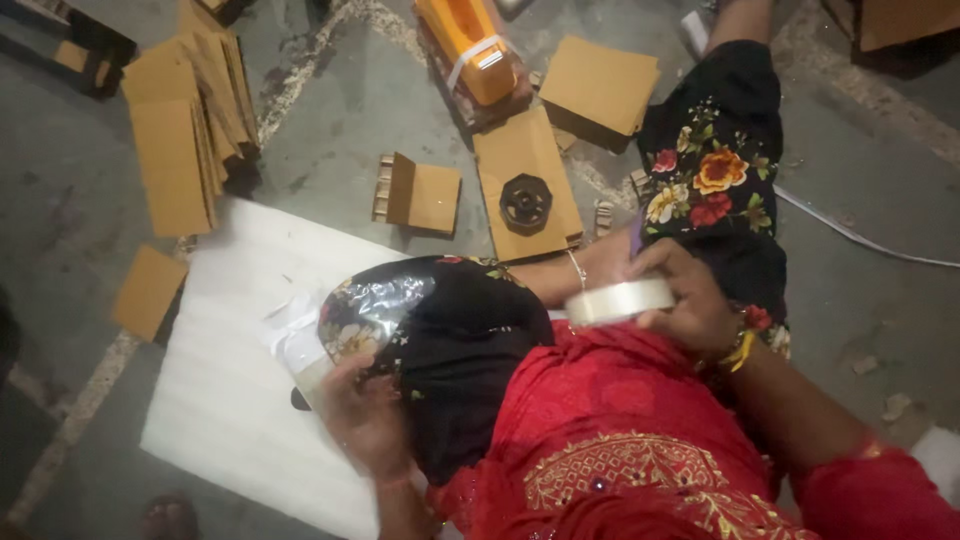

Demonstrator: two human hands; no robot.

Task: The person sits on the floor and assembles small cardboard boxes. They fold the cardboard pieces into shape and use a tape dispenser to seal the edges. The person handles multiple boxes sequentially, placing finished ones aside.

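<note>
At far left, on the concrete floor [60, 230], a stack of flat cardboard pieces [185, 130] is lying fanned out, w/ one loose cardboard square [148, 292] below it, beside the white foam sheet [230, 380]. Moving right, the left hand [362, 415] is resting on a glossy flower-print wrapped item [370, 310] sitting on the sheet's right part; fingers curled over its lower edge, pressing clear plastic/tape there, exact grip blurred, cannot tell if pinching. Wrap is looking mostly closed round the item; white plastic is bunching loose at its left, so sealing appears partly done, judging by this. Centre, behind: small folded carton [420, 195], a cardboard panel w/ dark round part [526, 203], an orange strapped box [470, 45], another cardboard slab [600, 85]. Right of centre, the right hand [680, 300] is gripping a roll of clear tape [620, 300], fingers closed round its rim, held above the lap, apart from the wrapped item. A white cable [860, 238] is trailing off right.
</note>
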